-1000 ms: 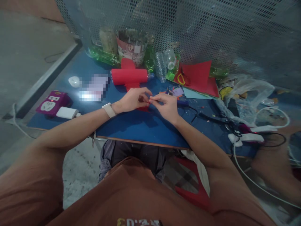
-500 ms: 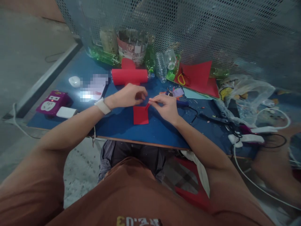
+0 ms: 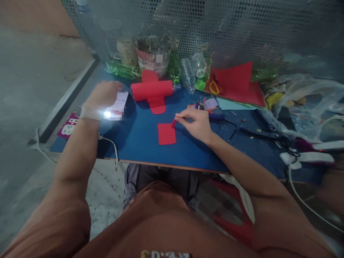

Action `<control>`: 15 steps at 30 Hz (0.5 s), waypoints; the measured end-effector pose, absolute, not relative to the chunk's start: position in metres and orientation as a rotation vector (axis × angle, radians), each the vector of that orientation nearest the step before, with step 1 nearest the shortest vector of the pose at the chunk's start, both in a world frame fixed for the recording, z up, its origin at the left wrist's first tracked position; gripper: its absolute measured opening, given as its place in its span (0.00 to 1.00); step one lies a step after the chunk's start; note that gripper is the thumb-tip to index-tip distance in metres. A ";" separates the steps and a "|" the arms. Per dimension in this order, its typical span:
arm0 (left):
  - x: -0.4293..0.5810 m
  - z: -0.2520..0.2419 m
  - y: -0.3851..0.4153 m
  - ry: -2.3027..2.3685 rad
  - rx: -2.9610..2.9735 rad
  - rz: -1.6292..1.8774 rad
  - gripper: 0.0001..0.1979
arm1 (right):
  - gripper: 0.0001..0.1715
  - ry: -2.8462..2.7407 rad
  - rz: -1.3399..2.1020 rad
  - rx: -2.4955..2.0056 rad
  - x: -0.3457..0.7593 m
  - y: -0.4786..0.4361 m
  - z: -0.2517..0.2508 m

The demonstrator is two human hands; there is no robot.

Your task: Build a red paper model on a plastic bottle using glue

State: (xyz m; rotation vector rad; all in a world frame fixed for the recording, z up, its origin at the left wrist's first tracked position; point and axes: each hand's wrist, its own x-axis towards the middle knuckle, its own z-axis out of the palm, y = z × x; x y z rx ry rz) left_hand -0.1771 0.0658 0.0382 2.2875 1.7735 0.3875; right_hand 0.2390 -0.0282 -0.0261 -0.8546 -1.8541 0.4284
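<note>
My right hand (image 3: 196, 122) pinches the upper end of a narrow red paper strip (image 3: 174, 122) between thumb and fingertips. The strip slants down to the corner of a small red paper square (image 3: 167, 134) on the blue table. My left hand (image 3: 103, 94) is stretched out to the left, just above the far-left side of a lit phone (image 3: 120, 102); its fingers are smeared and partly hidden. Behind the square lies a bottle wrapped in red paper (image 3: 152, 90), with red flaps on two sides.
Several plastic bottles (image 3: 188, 76) and a paper-wrapped pot (image 3: 153, 59) line the mesh panel (image 3: 228, 32). Red sheets (image 3: 236, 84) with yellow-handled scissors (image 3: 214, 87) lie back right, near a clear plastic bag (image 3: 309, 96). A purple power socket (image 3: 67, 126) sits at the left edge.
My left hand has moved left, away from the red strip, to the phone. My right hand keeps its pinch on the strip. The whole view has shifted slightly.
</note>
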 end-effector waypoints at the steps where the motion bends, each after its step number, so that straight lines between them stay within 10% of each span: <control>1: -0.180 0.035 0.068 1.813 2.315 0.313 0.27 | 0.14 -1.851 0.431 -0.842 0.239 -0.028 -0.026; 15: -0.152 0.057 0.052 2.013 2.350 0.041 0.28 | 0.16 -1.842 0.444 -0.837 0.238 -0.028 -0.025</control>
